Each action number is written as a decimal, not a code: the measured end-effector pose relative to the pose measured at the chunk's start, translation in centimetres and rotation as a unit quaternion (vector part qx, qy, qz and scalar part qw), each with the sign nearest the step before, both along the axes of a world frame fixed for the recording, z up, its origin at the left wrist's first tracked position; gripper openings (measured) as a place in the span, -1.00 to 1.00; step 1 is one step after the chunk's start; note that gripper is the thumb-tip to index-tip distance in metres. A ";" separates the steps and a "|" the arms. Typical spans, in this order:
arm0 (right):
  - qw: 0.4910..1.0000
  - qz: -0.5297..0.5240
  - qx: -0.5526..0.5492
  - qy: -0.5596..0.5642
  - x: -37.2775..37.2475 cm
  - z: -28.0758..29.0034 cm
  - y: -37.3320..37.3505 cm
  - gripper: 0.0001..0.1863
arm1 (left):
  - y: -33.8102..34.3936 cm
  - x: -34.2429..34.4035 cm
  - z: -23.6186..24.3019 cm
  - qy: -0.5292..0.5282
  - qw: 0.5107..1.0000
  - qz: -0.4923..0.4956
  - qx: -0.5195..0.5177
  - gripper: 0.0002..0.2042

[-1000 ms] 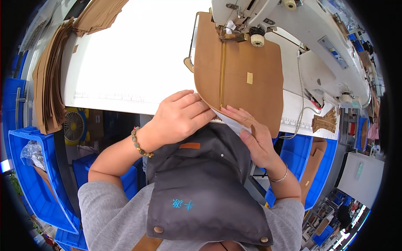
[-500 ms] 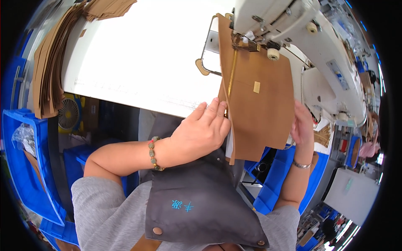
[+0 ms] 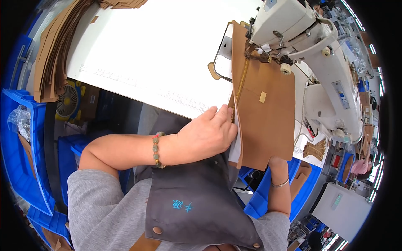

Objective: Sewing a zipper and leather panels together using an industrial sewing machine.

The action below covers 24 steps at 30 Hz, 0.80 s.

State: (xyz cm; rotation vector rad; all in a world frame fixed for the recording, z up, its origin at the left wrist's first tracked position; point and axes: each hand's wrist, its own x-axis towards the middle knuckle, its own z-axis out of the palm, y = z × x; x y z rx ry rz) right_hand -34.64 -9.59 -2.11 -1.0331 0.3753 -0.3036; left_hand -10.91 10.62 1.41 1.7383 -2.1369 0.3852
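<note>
A brown leather-like panel (image 3: 268,121) lies under the head of a white sewing machine (image 3: 289,25). A gold zipper (image 3: 243,79) runs along its left side, and a small pale yellow patch (image 3: 263,97) sits on its face. White lining (image 3: 235,152) shows below the folded left edge. My left hand (image 3: 211,131) grips that edge beside the zipper's near end, its fingers close together. At the panel's near right corner is my right hand (image 3: 277,161), its fingers hidden beneath the panel. The machine's presser area (image 3: 255,54) meets the zipper's far end.
The white table (image 3: 146,54) has a ruler scale along its front edge. A stack of brown pieces (image 3: 56,50) hangs over its left end. Blue bins (image 3: 25,154) stand at left, and another blue bin (image 3: 268,194) is below right. A metal guide frame (image 3: 217,58) stands left of the needle.
My right hand has moved from the panel's right edge down to its near corner, going under it. The left hand stays at the zipper edge. The whole view has shifted slightly.
</note>
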 end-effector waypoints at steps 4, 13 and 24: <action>0.997 -0.023 -0.067 0.023 -0.2 1.0 -0.2 -0.63 | 0.3 0.1 -0.3 0.006 1.000 -0.002 -0.013 -0.81; 0.972 -0.096 -0.204 0.062 3.8 4.3 -6.3 -0.66 | 0.4 0.4 -0.1 -0.005 1.000 -0.012 -0.012 -0.80; 0.976 -0.088 -0.189 0.057 3.9 2.6 -6.4 -0.68 | 0.6 0.2 -0.3 -0.007 1.000 0.003 -0.012 -0.80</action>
